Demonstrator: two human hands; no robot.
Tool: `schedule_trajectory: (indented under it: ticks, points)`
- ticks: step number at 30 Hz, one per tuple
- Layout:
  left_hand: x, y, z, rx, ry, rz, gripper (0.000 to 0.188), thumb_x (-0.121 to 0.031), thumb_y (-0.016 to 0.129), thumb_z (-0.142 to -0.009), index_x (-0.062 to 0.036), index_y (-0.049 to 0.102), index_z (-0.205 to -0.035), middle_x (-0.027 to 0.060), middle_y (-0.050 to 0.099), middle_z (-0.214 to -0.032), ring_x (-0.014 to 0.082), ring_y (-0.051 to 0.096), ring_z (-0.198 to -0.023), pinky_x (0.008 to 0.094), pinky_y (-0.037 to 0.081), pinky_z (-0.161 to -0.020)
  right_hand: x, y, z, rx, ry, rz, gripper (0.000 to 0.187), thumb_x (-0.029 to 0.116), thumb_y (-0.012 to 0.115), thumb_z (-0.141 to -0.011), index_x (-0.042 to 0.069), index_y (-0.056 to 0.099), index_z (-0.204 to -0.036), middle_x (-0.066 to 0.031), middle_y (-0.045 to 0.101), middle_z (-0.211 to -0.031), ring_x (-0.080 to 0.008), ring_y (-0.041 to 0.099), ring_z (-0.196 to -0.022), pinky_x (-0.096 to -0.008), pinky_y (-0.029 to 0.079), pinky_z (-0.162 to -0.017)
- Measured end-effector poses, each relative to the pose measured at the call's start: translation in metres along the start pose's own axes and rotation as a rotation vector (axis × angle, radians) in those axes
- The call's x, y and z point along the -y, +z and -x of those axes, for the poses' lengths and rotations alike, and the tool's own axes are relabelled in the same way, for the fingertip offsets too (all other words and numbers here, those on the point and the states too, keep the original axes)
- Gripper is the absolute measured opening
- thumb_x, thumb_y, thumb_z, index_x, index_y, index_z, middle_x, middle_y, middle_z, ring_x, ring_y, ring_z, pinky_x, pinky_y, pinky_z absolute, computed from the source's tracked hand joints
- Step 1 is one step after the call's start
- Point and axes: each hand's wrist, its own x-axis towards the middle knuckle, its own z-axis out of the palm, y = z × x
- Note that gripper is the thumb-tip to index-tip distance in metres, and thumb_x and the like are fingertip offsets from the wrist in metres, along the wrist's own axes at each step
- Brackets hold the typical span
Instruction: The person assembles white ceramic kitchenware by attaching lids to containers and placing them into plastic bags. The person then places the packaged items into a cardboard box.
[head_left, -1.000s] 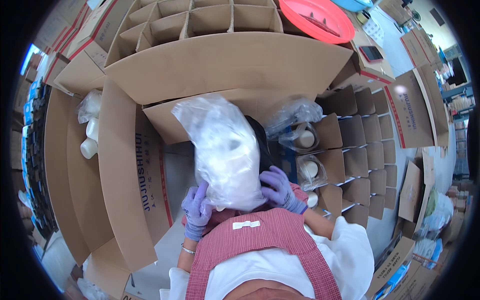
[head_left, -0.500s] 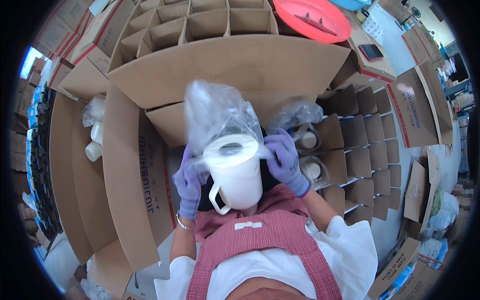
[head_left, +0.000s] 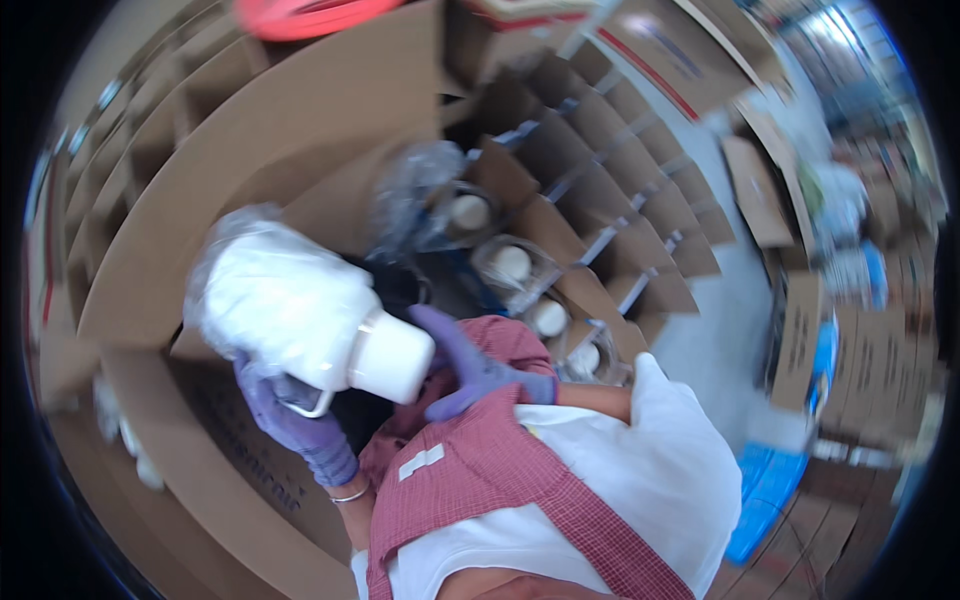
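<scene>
A white jug (head_left: 392, 355) with a side handle lies tilted in front of me, its base toward my lap. A clear plastic bag (head_left: 275, 275) covers its upper part, while the base sticks out bare. My left hand (head_left: 290, 410), in a purple glove, is closed around the jug near the handle. Close to the base is my gloved right hand (head_left: 470, 375), thumb and fingers spread apart; whether it touches the jug I cannot tell. Several bagged items with white round tops (head_left: 512, 263) stand to the right of the jug.
A large divided carton (head_left: 250, 120) rises ahead, with a red tray (head_left: 310, 18) on top. Cardboard dividers (head_left: 600, 190) stand at the right. An open carton (head_left: 200, 450) is at my left. Blue packages (head_left: 765, 500) lie on the floor at right.
My view has swung to the right. The jug has gone from upright to tilted, and the bag now covers more of it. My right hand has left the bag's edge for the base.
</scene>
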Motion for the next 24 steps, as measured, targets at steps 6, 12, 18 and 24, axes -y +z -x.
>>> schedule_trajectory:
  ticks: [6, 12, 18, 24]
  points:
    - [-0.071, 0.065, -0.023, 0.032, -0.283, 0.71, 0.049, -0.026, 0.051, -0.099, 0.0015, 0.049, -0.139, 0.019, 0.05, -0.143, 0.0304, 0.052, -0.126, 0.0429, 0.041, -0.108, 0.017, 0.006, -0.023, -0.599, -0.13, -0.669, 0.094, 0.01, 0.082, -0.078, 0.011, 0.02, -0.149, -0.0108, 0.043, -0.139, -0.0234, 0.052, -0.124, -0.0391, 0.056, -0.092]
    - [-0.104, 0.121, 0.068, 0.835, 0.786, 0.482, 0.041, -0.01, 0.053, -0.097, -0.0012, 0.053, -0.138, 0.0158, 0.055, -0.139, 0.0304, 0.054, -0.125, 0.0421, 0.042, -0.108, 0.025, -0.103, 0.076, -0.985, -0.374, -0.652, 0.052, 0.017, 0.067, -0.088, 0.007, 0.046, -0.135, -0.0117, 0.061, -0.12, -0.0238, 0.064, -0.107, -0.0407, 0.055, -0.09]
    - [-0.153, 0.135, 0.107, 1.846, 0.34, 1.007, 0.039, -0.015, 0.058, -0.096, -0.0041, 0.059, -0.133, 0.0158, 0.063, -0.127, 0.0325, 0.059, -0.119, 0.0403, 0.045, -0.103, 0.073, -0.192, 0.308, -1.35, -0.162, -0.13, 0.059, 0.029, 0.067, -0.087, 0.006, 0.047, -0.138, -0.0092, 0.063, -0.12, -0.0206, 0.067, -0.101, -0.0322, 0.059, -0.071]
    - [-0.102, 0.111, 0.063, 1.669, -0.015, 0.84, 0.031, -0.008, 0.056, -0.097, -0.0017, 0.064, -0.126, 0.0131, 0.067, -0.122, 0.022, 0.063, -0.114, 0.0326, 0.047, -0.1, 0.116, -0.211, 0.344, -1.364, 0.585, 0.51, 0.079, 0.038, 0.082, -0.071, 0.003, 0.048, -0.132, -0.0102, 0.063, -0.111, -0.0169, 0.064, -0.091, -0.0294, 0.054, -0.061]
